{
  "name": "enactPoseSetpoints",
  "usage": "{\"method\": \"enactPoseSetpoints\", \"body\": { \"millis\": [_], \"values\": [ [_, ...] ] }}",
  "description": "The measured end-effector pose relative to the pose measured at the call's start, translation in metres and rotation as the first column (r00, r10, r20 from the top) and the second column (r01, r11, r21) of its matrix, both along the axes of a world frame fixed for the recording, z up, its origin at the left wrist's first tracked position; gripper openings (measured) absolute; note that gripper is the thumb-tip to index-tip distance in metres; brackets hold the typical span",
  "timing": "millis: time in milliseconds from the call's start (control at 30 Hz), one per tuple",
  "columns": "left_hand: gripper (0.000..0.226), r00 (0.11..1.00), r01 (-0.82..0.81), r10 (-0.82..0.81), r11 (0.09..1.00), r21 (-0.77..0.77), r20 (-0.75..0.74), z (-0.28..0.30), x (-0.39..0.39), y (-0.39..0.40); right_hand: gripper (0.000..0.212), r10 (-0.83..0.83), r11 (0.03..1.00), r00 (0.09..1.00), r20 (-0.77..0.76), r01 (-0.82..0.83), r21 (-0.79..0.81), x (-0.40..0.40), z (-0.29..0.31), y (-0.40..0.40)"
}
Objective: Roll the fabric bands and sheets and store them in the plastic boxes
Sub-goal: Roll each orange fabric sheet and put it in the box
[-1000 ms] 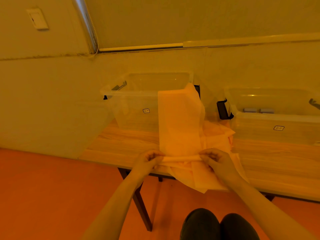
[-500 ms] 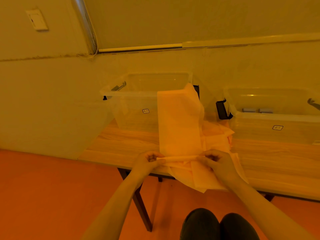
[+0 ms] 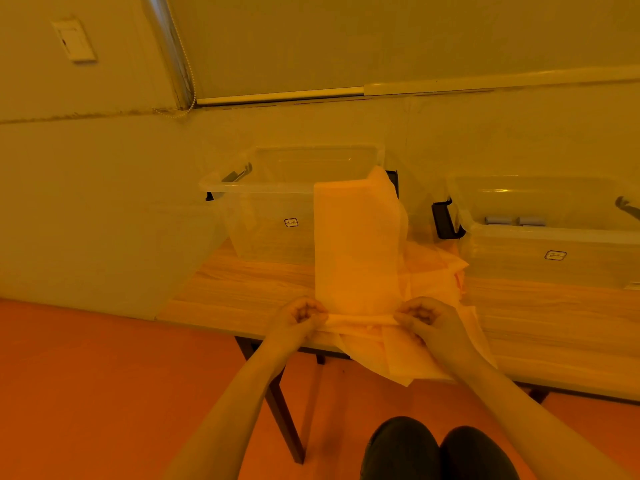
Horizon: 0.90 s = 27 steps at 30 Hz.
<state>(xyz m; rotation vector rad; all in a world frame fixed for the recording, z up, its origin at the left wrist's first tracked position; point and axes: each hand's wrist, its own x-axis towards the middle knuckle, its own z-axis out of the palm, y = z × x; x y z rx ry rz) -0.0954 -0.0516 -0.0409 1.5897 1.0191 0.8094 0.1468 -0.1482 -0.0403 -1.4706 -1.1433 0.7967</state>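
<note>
A pale fabric sheet (image 3: 358, 251) runs from the table's near edge up over the rim of the left clear plastic box (image 3: 263, 216). Its near end is rolled into a thin tube. My left hand (image 3: 300, 316) pinches the left end of that roll and my right hand (image 3: 425, 318) pinches the right end. More loose sheets (image 3: 433, 271) lie crumpled under and to the right, some hanging over the table edge. The right clear plastic box (image 3: 540, 258) holds two small grey rolls (image 3: 514, 221).
Both boxes stand on a wooden table (image 3: 242, 292) against the wall, with black handle clips on their sides. The table's dark leg (image 3: 284, 403) drops to an orange floor. My knees (image 3: 438, 452) show at the bottom.
Both hands have turned the roll a little further away from me along the sheet. The sheet and boxes stay where they were.
</note>
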Motion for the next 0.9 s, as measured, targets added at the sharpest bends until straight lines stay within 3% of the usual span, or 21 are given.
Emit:
{"method": "enactPoseSetpoints", "body": {
  "millis": [167, 367, 733, 900],
  "values": [
    [0.005, 1.000, -0.005, 0.005, 0.999, -0.049, 0.015, 0.0006, -0.0013, -0.0014, 0.018, 0.013, 0.999, 0.999, 0.051, -0.011, -0.036, 0.0002, 0.0008, -0.0013],
    [0.010, 1.000, -0.005, 0.005, 0.999, -0.051, -0.003, 0.0007, -0.0019, -0.0009, 0.004, -0.007, 1.000, 0.998, 0.057, 0.008, -0.007, 0.0006, -0.0016, 0.0001],
    [0.003, 1.000, 0.002, -0.002, 1.000, -0.013, -0.022, 0.0003, -0.0005, -0.0001, 0.012, 0.016, 1.000, 1.000, -0.004, -0.016, 0.022, 0.0022, -0.0010, 0.0003],
    [0.003, 0.999, 0.033, -0.033, 0.999, 0.009, -0.001, 0.0014, -0.0002, 0.0003, 0.007, 0.028, 0.999, 0.998, 0.052, -0.028, 0.016, 0.0022, -0.0025, 0.0007]
  ]
}}
